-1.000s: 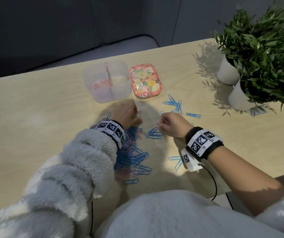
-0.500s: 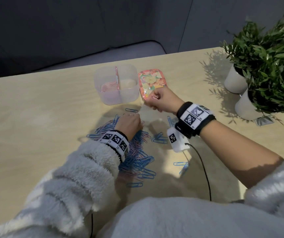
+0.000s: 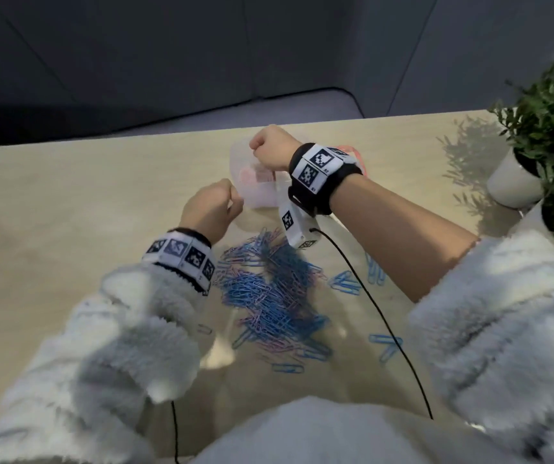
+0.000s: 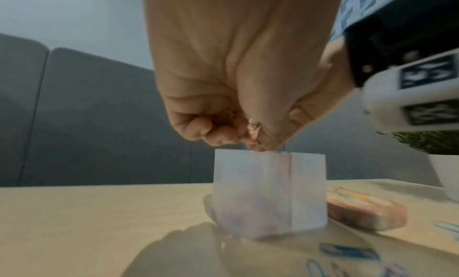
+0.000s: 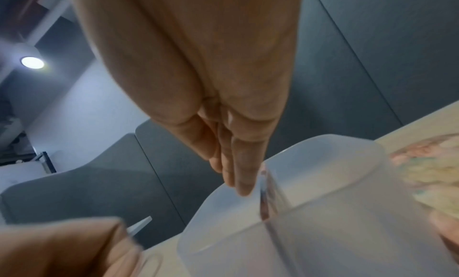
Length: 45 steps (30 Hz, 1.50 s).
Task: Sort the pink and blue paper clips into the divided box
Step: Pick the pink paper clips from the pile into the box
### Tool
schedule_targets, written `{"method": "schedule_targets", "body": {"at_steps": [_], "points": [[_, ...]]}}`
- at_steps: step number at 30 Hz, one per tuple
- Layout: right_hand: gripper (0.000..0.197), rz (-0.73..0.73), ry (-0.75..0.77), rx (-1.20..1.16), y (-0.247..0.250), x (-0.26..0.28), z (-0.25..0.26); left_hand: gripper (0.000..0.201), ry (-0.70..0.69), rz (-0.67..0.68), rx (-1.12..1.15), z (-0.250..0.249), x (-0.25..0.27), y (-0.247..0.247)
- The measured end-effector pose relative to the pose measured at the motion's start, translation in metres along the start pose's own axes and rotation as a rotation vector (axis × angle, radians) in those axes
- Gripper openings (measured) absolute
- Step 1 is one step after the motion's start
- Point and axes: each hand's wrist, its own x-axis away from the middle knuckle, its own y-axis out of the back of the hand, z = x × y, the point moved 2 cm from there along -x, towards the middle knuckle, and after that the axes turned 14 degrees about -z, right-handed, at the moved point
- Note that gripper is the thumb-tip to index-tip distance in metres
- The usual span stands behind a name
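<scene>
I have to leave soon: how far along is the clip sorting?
Early days. Some pink clips already lie in one compartment of the divided box. The left hand pinches more pink clips just above its rim; the right hand hovers over the box. A big mixed pile remains on the table.

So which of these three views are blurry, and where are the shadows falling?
Head view: motion blur smears the fleece sleeves and the paper clip pile; the plant casts leafy shadows on the table. Left wrist view: the divided box is soft and throws a shadow toward the camera. Right wrist view: all smeared, and a ceiling lamp glares.
</scene>
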Motion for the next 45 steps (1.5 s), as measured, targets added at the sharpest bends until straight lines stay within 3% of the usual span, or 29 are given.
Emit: {"method": "schedule_targets", "body": {"at_steps": [5, 7, 11, 13, 15, 20, 23, 25, 29, 33, 40, 45], "points": [[0.031, -0.236, -0.074, -0.389, 0.026, 0.033, -0.031, 0.022, -0.027, -0.011, -0.120, -0.020, -0.054, -0.004], [0.031, -0.238, -0.107, -0.435, 0.031, 0.058, -0.051, 0.023, -0.040, 0.002, -0.225, -0.025, -0.071, -0.010], [0.024, -0.089, -0.061, -0.131, 0.027, 0.101, -0.091, 0.023, -0.082, 0.163, -0.386, -0.027, -0.088, -0.017], [0.020, -0.045, -0.012, 0.022, 0.019, 0.113, -0.102, 0.018, -0.089, 0.181, -0.352, -0.027, -0.090, -0.020], [0.019, -0.032, -0.002, 0.091, 0.009, 0.118, -0.107, 0.008, -0.061, 0.146, -0.244, -0.026, -0.088, -0.021], [0.010, -0.091, -0.066, 0.260, -0.013, 0.119, -0.108, 0.025, -0.087, -0.113, -0.041, -0.029, -0.064, -0.008], [0.003, -0.064, -0.094, 0.277, -0.021, 0.116, -0.108, 0.022, -0.174, -0.245, 0.046, -0.036, -0.031, -0.006], [0.009, -0.009, -0.073, 0.250, -0.025, 0.116, -0.109, 0.019, -0.250, -0.200, 0.047, -0.039, -0.005, -0.014], [0.008, -0.006, 0.039, 0.247, -0.027, 0.117, -0.111, 0.016, -0.294, 0.071, -0.037, -0.033, 0.031, -0.045], [0.018, -0.036, 0.091, 0.266, -0.028, 0.119, -0.112, 0.023, -0.227, 0.228, -0.068, -0.035, 0.046, -0.068], [0.011, 0.002, 0.110, 0.372, -0.023, 0.127, -0.122, 0.013, -0.079, 0.209, 0.054, -0.028, 0.045, -0.067], [0.006, -0.053, -0.073, 0.132, 0.003, 0.137, -0.149, 0.012, 0.066, 0.198, 0.178, -0.025, 0.032, -0.054]]}}
